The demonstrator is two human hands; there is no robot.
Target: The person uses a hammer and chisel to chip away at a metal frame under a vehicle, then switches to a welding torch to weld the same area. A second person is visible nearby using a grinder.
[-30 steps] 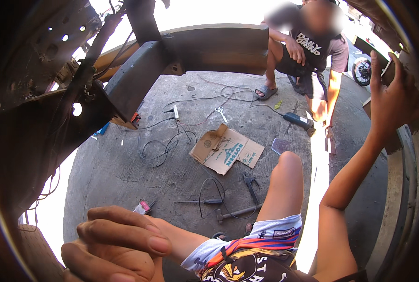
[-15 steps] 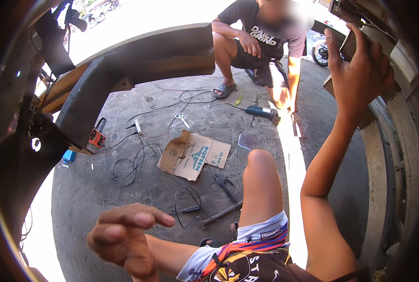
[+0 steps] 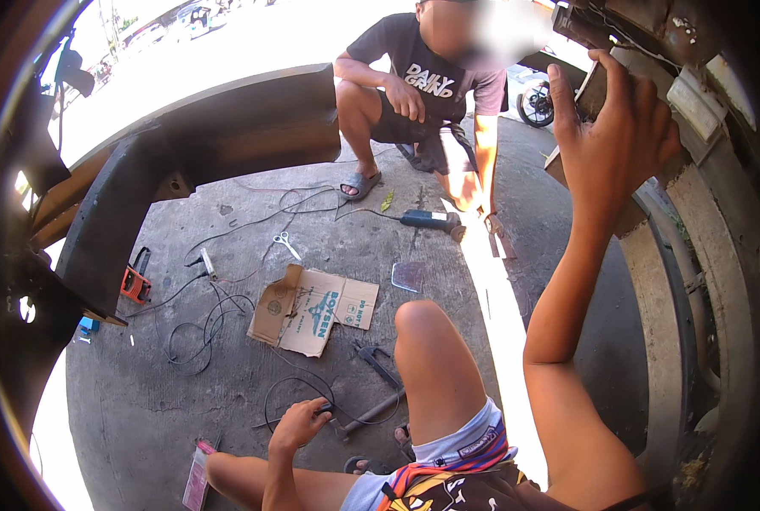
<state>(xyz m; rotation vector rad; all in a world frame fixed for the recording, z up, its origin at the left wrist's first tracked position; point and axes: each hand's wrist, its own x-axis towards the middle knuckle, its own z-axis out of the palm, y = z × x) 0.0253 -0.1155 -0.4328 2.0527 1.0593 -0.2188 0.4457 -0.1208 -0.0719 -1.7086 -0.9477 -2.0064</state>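
My left hand [image 3: 299, 423] is low over the concrete, its fingers closed round the dark handle of a slim tool [image 3: 326, 408]; a thin rod shows on the hand's other side, and the tool's exact kind is unclear. Beside it lie a hammer [image 3: 367, 415] and a black clamp-like tool [image 3: 377, 364]. Raised at the upper right, my right hand [image 3: 614, 140] has its thumb and forefinger spread apart. Its palm faces the rusty metal frame [image 3: 631, 217]; whether it touches is hidden.
A dark metal beam [image 3: 218, 140] juts in from the left. Opposite me squats a person [image 3: 431, 94], one hand by an angle grinder [image 3: 431, 221]. On the floor are flattened cardboard [image 3: 312, 319], scissors [image 3: 287, 245], a clear plate [image 3: 407, 277], loose cables [image 3: 197, 341] and a pink packet [image 3: 197, 481].
My left hand has dropped from close in front of me to the floor and taken hold of the dark-handled tool. My right hand stays raised by the frame. The view has shifted.
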